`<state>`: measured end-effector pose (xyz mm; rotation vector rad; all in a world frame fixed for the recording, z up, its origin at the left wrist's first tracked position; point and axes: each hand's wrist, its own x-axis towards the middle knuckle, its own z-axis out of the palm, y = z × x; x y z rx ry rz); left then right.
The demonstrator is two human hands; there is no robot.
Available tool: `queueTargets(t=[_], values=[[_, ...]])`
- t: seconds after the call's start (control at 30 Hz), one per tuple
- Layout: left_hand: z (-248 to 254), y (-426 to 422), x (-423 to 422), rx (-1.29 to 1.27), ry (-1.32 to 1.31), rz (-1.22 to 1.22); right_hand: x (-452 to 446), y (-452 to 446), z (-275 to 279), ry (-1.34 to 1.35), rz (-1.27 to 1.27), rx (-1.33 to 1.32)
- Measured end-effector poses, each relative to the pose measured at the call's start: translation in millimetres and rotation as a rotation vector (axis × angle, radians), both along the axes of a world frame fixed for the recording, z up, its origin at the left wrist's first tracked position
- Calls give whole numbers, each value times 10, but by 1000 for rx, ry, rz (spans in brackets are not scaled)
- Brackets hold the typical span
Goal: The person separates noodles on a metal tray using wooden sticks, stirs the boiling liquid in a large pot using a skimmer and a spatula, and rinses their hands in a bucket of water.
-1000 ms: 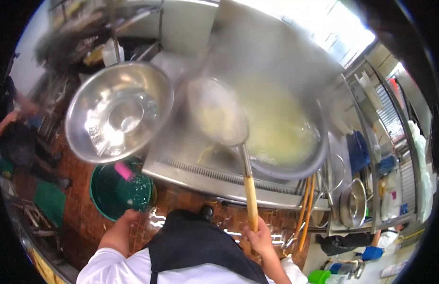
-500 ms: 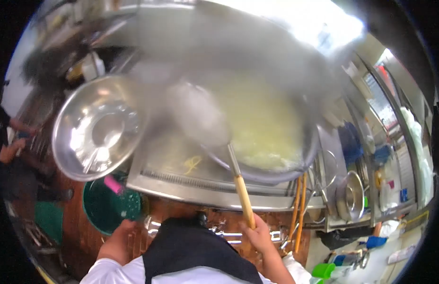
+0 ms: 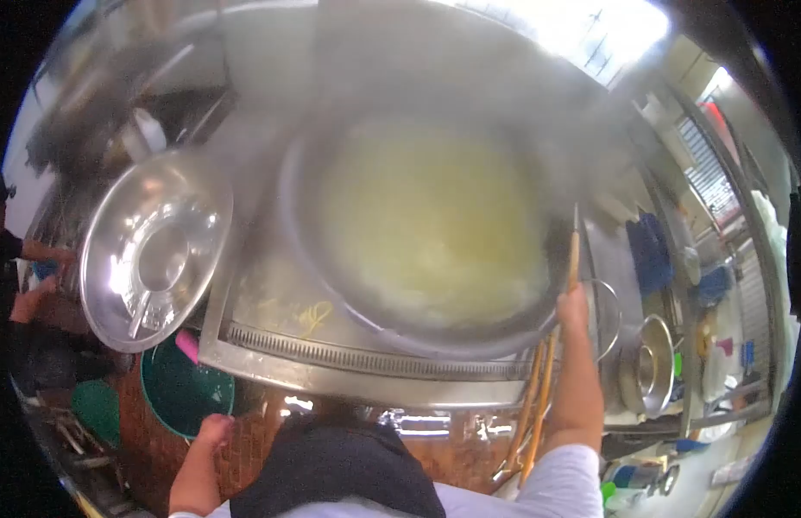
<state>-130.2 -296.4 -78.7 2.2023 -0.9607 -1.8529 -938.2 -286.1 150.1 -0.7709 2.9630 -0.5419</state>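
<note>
A wide round wok (image 3: 392,344) takes up the middle of the view, holding pale yellow-green liquid under thick steam. At its right rim, my right hand (image 3: 573,308) is wrapped round the wooden handle of a skimmer (image 3: 574,257). The handle points up and away; its metal shaft shows, while the head is lost in steam and dark blur. My left hand (image 3: 215,429) hangs low at the left, apart from the wok, with its fingers curled and nothing seen in them. Just beyond it stands a dark green bucket (image 3: 172,393) with a pink-handled item in it.
A large shiny metal bowl (image 3: 198,250) stands left of the steel stove top (image 3: 271,302). Long wooden-handled tools (image 3: 539,414) lean at the stove's front right. Metal bowls (image 3: 655,367) sit farther right. Another person's arm (image 3: 42,250) shows at the far left. The brown floor is wet.
My right hand has carried the skimmer from the wok's front left to its right rim. My left hand has shifted slightly left and down. The view has moved, showing more of the wok.
</note>
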Motion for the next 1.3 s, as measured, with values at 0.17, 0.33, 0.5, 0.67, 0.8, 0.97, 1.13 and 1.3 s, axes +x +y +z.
queueTargets(t=[0.17,0.33,0.5,0.67,0.8,0.97,1.13,1.3], values=[[-75,343,14,166,-157,47,-137,-260,-258,-353,-85,263],[-22,586,-63,197,-157,94,-23,-15,-194,-607,119,507],[-49,544,-96,239,-200,1,487,550,110,-1049,135,242],[33,218,-141,175,-133,-59,1049,775,256,-1257,126,269],[-12,-54,-97,110,-76,-207,1464,894,392,-1499,67,132],[-31,-206,-66,-1,-73,-237,1887,1079,335,-1839,33,-66],[-115,-162,176,145,-154,-346,2548,1252,474,-1848,39,-244],[-421,21,539,198,-196,-305,3142,1419,546,-1607,146,-210]])
